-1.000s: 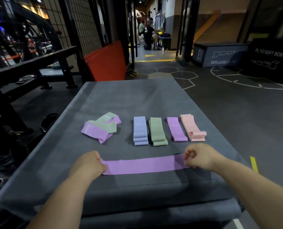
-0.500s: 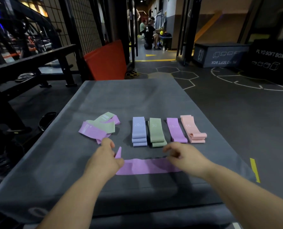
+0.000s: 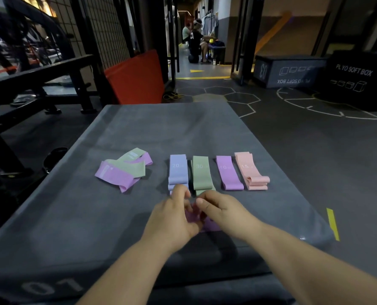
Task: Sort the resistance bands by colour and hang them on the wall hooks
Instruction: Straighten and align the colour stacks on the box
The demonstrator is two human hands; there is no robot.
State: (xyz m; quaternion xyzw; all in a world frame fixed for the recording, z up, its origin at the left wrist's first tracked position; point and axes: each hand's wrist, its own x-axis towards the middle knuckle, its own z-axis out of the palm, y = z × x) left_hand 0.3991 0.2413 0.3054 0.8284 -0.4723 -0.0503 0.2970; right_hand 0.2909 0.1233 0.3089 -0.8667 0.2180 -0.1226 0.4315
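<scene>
The left hand (image 3: 172, 219) and right hand (image 3: 225, 213) are meeting just nearer than the purple stack (image 3: 229, 172) and slightly to its left. Both are pinching a loose purple band (image 3: 213, 226) with curled fingers. Only a folded sliver of it is showing between and under the palms.

It looks like they are folding the band before it joins its colour. To do that well, the two ends should be meeting squarely, edges lining up, with the fold being pressed flat against the platform (image 3: 161, 128) so it is not springing open. The band is stretchy, so a light, even pinch is serving better than a pull. It belongs on the purple stack, not on the green stack (image 3: 202, 172) directly left of that. A mixed pile (image 3: 121, 172) of green and purple bands is lying well to the left of the purple stack and is not yet sorted. No wall hooks are in view.

The purple stack is reading "40". Left of it, the green stack is reading "30" and the blue stack (image 3: 178, 170) "20", and the pink stack (image 3: 250, 170) just to its right "15". The platform's near face is showing "01". Far beyond the purple stack to the right, a black box (image 3: 354, 80) is reading "PLYO SOFT BOX". A grey box (image 3: 293, 71) beside it is showing the same words upside down, plus "03".
</scene>
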